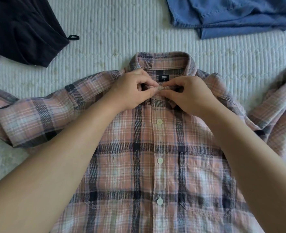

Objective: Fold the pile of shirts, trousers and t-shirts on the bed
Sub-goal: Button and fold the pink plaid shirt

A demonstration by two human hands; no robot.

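The collar band of a pink-and-navy plaid flannel shirt, laid flat on a white ribbed bedspread, is pinched at twelve o'clock by the left hand and right hand, fingers curled.

Both hands pinch the plaid shirt at its collar.
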